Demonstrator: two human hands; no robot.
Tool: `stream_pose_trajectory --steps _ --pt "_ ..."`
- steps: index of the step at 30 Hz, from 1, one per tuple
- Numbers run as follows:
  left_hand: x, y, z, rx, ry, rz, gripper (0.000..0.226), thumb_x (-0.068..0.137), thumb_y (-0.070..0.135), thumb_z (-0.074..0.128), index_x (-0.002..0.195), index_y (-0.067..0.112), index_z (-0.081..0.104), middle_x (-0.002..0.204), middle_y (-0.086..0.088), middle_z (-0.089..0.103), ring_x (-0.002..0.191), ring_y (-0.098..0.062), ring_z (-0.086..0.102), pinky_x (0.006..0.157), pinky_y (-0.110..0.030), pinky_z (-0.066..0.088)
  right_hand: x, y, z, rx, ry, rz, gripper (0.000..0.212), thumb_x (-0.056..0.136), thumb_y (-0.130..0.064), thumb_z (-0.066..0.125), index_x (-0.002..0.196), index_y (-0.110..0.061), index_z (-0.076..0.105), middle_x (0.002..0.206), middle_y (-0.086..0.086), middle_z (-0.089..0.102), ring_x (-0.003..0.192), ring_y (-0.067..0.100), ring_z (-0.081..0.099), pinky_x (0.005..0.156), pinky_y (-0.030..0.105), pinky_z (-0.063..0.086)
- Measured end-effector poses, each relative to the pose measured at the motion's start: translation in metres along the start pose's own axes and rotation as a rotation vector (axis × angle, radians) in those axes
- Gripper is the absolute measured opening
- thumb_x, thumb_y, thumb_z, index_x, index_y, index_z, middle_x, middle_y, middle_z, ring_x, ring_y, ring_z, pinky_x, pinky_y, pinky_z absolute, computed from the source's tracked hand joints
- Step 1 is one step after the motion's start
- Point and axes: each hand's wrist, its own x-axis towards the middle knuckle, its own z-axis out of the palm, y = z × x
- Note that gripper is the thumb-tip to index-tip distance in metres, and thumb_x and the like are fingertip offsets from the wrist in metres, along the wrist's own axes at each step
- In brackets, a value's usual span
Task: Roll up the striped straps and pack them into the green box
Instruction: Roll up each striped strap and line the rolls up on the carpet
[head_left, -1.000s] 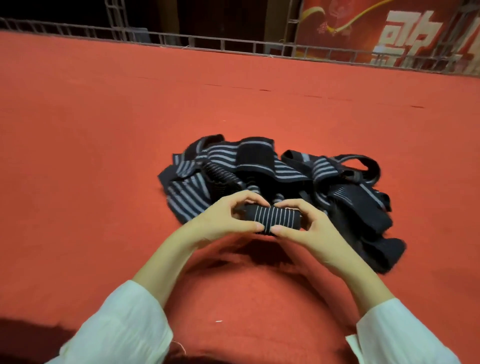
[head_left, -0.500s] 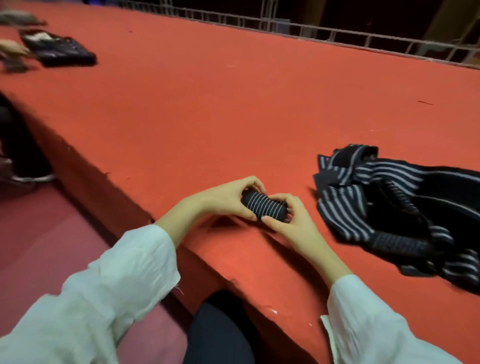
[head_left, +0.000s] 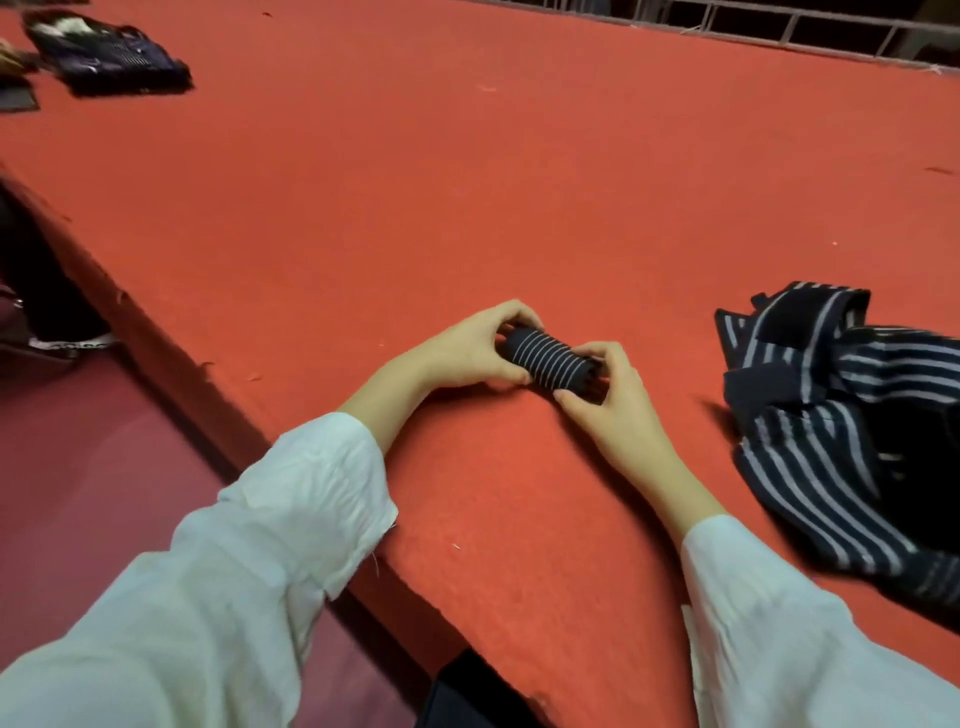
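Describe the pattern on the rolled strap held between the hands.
The rolled strap is dark with thin pale stripes, clearest in the head view.

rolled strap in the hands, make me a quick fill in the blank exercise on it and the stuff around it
1. The rolled strap is dark with thin ____ stripes.
2. The left hand and the right hand each hold one ____ of the strap.
3. The pile of loose straps lies on the person's ____ side.

Missing words: white; end; right
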Motion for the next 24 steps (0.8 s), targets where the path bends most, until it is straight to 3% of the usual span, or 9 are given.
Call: stream_pose_trajectory --steps 3,7,11,15,18,21,24 --pt "0.003 -0.004 -0.004 -0.061 0.071 -0.018 0.050 0.073 -0.006 0.069 0.113 0.018 0.053 0.108 -0.005 0.056 0.067 0.000 0.056 0.061 -0.026 0.053 0.020 0.002 0.008 0.004 -0.002 -0.002 0.041 0.081 -0.007 0.069 0.112 -0.024 0.049 0.114 -0.003 0.055 0.112 0.026 0.049 0.100 0.045 0.041" --pt "0.004 -0.015 -0.004 -0.102 0.179 0.007 0.051 0.072 -0.002 0.066 0.113 0.025 0.054 0.110 -0.007 0.060 0.070 -0.015 0.058 0.059 -0.034 0.055 0.034 0.002 0.015 -0.011 -0.010 -0.019 0.041 0.082 -0.011 0.068 0.114 -0.028 0.048 0.113 -0.009 0.053 0.113 0.022 0.048 0.101 0.044 0.039" --pt "0.004 -0.015 -0.005 -0.070 0.172 -0.009 0.053 0.075 0.000 0.065 0.118 0.028 0.051 0.113 -0.008 0.058 0.054 -0.003 0.055 0.059 -0.027 0.051 0.038 0.006 0.019 -0.031 -0.013 -0.033 0.042 0.083 -0.013 0.069 0.119 -0.023 0.049 0.115 -0.008 0.052 0.115 0.022 0.048 0.102 0.046 0.038" --pt "0.000 -0.014 -0.002 0.003 0.140 -0.001 0.065 0.070 0.018 0.066 0.127 0.042 0.046 0.125 0.002 0.050 0.071 -0.008 0.053 0.078 -0.030 0.045 0.035 0.005 0.016 -0.029 -0.019 -0.031 0.045 0.083 -0.013 0.068 0.122 -0.023 0.049 0.119 -0.007 0.050 0.118 0.018 0.044 0.105 0.045 0.037" --pt "-0.002 -0.013 -0.001 0.014 0.148 0.002 0.071 0.069 0.021 0.067 0.133 0.042 0.044 0.128 0.008 0.043 0.075 -0.011 0.048 0.084 -0.034 0.044 0.032 0.004 0.015 -0.031 -0.029 -0.026 0.051 0.081 -0.015 0.071 0.126 -0.023 0.047 0.121 -0.007 0.047 0.119 0.016 0.040 0.106 0.042 0.036" --pt "-0.005 -0.013 -0.003 -0.001 0.182 -0.006 0.071 0.076 0.013 0.072 0.136 0.040 0.043 0.127 0.006 0.041 0.087 -0.014 0.046 0.077 -0.022 0.043 0.031 0.002 0.015 -0.027 -0.016 -0.030 0.059 0.080 -0.017 0.074 0.131 -0.022 0.045 0.124 -0.008 0.044 0.121 0.013 0.038 0.107 0.033 0.034" --pt "-0.007 -0.014 -0.005 -0.058 0.202 -0.012 0.070 0.079 0.005 0.073 0.133 0.040 0.044 0.131 0.002 0.041 0.080 -0.009 0.051 0.065 -0.014 0.046 0.030 0.003 0.015 -0.037 0.001 -0.032 0.063 0.079 -0.017 0.074 0.134 -0.022 0.044 0.127 -0.009 0.039 0.124 0.013 0.036 0.105 0.025 0.030"
